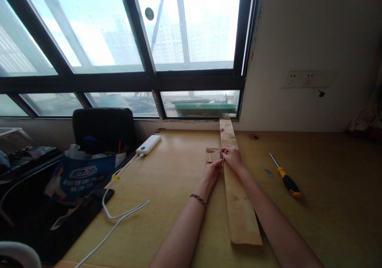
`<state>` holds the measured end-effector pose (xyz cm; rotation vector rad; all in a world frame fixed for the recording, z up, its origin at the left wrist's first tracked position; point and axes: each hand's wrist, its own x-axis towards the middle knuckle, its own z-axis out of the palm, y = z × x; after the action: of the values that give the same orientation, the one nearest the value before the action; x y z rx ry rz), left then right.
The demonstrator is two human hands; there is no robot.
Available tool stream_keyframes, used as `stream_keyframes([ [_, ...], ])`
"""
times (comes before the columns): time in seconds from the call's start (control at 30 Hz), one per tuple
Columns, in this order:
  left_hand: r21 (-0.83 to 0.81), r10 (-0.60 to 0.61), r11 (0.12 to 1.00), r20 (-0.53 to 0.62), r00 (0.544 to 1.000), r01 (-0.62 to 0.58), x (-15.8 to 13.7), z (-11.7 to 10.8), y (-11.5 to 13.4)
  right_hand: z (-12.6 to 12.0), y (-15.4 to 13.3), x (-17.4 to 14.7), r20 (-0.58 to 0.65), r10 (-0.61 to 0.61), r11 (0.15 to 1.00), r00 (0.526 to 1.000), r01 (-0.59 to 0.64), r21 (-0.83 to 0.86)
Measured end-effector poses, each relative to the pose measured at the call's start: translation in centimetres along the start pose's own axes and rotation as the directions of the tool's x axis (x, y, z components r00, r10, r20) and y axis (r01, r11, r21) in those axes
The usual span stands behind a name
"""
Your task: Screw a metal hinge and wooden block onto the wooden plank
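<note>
A long wooden board [240,204] lies on the table, pointing away from me towards the window. Against its left side, near the far end, is a small wood block [212,155]. My left hand [214,169] is closed in a pinch by the block's near edge. From the other side my right hand [232,157] rests over the board, its fingers pinched as well. Between the fingertips, where board and block meet, is a small metallic piece, too small to name. A beaded bracelet [198,198] circles my left wrist.
On the right lie a yellow-and-black screwdriver [289,181] and several screws [269,173]. A white power bank [148,145] with a white cable [127,213] is on the left. Beyond the table's left edge stand a black chair [103,128] and a blue bag [83,176].
</note>
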<state>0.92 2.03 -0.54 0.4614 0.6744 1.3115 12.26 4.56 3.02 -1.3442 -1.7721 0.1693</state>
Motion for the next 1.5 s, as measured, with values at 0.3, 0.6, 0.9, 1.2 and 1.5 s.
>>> stream_keyframes([
  [0.3, 0.021, -0.007, 1.000, -0.030, 1.000, 0.007, -0.2, 0.3, 0.1, 0.2, 0.2, 0.0, 0.008, 0.043, 0.999, 0.999, -0.043, 0.022],
  [0.6, 0.037, 0.000, 0.999, -0.015, 1.000, 0.001, -0.3, 0.2, 0.1, -0.1, 0.0, -0.2, 0.028, 0.087, 0.996, 0.996, -0.088, 0.032],
  [0.9, 0.048, -0.035, 0.998, -0.047, 0.998, 0.037, -0.2, 0.1, 0.0, -8.3, 2.4, -1.5, -0.105, 0.192, 0.973, 0.976, -0.204, -0.111],
  [1.2, 0.074, -0.039, 0.996, -0.071, 0.997, 0.045, -0.6, 0.4, 0.3, -13.9, 7.9, -8.4, -0.172, 0.434, 0.746, 0.884, -0.460, -0.482],
  [1.5, 0.070, -0.024, 0.997, -0.066, 0.998, 0.029, -0.5, 0.5, 0.2, -13.4, 9.0, -8.7, -0.080, 0.489, 0.657, 0.869, -0.427, -0.621],
])
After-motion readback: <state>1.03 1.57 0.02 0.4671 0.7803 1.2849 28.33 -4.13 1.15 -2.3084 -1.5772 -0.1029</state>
